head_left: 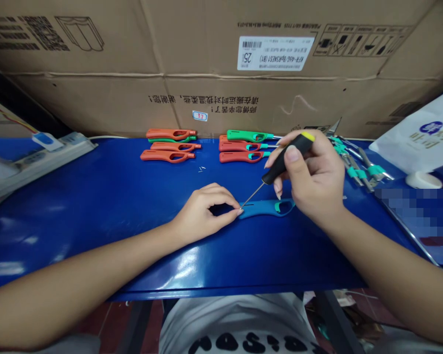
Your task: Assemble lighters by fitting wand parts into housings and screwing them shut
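In the head view, my right hand (313, 172) is wrapped round the black handle of a screwdriver (286, 160) with a yellow end. Its thin shaft slants down to the left, the tip meeting my left fingertips. My left hand (210, 209) is closed in a pinch at the left end of a blue utility lighter (260, 208). Whatever lies between those fingertips is too small to make out. The lighter lies flat on the blue table and has a turquoise trigger. My right hand partly covers its right end.
Orange and green lighter casings (168, 156) lie at the back left. Green and red lighters (243, 156) with turquoise triggers sit at the back centre. Small screw-like pieces (202, 169) lie loose. Metal lighter tubes (362, 162) are piled right, near a white bag (421, 130). A power strip (55, 160) stands left; cardboard (114, 98) walls the back.
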Motion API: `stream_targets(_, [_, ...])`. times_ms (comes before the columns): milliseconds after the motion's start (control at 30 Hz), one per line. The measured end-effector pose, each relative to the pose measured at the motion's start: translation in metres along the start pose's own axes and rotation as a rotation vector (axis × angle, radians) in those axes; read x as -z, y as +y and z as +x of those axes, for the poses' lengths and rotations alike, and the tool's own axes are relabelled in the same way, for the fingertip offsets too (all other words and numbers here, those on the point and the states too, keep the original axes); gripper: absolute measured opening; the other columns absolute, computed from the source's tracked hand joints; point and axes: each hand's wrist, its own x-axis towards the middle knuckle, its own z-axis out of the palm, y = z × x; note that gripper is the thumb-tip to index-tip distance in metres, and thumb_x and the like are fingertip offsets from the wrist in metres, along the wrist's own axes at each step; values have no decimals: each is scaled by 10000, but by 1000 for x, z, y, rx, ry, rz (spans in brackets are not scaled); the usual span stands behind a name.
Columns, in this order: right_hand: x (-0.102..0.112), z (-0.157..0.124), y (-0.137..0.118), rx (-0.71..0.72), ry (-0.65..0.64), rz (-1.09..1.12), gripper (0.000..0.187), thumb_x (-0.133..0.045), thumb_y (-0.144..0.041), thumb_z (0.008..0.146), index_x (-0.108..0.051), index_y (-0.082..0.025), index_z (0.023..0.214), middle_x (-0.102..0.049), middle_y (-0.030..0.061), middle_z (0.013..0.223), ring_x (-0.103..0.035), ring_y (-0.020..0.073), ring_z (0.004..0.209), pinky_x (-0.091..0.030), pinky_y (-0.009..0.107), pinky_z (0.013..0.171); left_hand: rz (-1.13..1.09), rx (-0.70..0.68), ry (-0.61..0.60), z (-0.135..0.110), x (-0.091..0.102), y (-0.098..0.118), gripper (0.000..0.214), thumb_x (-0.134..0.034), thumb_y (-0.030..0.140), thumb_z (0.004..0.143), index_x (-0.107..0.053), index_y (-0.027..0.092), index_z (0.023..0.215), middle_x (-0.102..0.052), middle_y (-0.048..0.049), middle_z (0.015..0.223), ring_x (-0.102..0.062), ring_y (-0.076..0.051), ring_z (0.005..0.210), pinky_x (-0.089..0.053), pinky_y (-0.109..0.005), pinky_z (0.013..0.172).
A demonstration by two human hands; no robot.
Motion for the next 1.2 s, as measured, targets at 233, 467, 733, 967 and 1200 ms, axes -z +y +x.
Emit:
stream_targets(233, [-1,-1,-3,-16,8,18,243,-614,-500,956,-518,-285,1014,-668,-32,824,-555,81,429,-457,239,381,-6,-24,6,0,0,0,35,-725,194,887,-757,196,873,-766,-34,876,-689,-170,835,-534,-323,830])
stream_targets(467, [-1,0,4,121,12,90,202,-648,-439,957,-565,-271,1032,-670,-43,774,-565,68,398,-460,196,322,-12,-58,8,0,-1,-1,36,-720,186,896,-754,174,894,-764,-44,880,-681,-165,833,-526,-317,828])
stream_targets(733, [0,-1,4,166,-15,71,165,-616,-396,987,-608,-283,1108,-687,-25,804,-573,69,415,-479,198,339,-18,-73,8,1,-1,-1,38,-722,187,899,-757,172,903,-767,-47,885,-687,-163,835,-530,-311,833])
stream_targets(967, [2,-4,6,186,-145,64,384,-655,-363,962,-534,-331,1325,-707,-10,893,-630,94,530,-563,213,447,-28,-100,-9,1,-1,0,43,-717,184,901,-760,181,894,-771,-47,879,-700,-170,834,-538,-324,843])
stream_targets(1200, [0,-5,1,293,-101,70,483,-773,-257,865,-507,-305,1266,-705,20,1033,-714,142,749,-634,237,552,49,-60,-30,1,-2,-2,296,-807,272,839,-723,178,1107,-775,-58,1067,-696,-194,995,-536,-348,936])
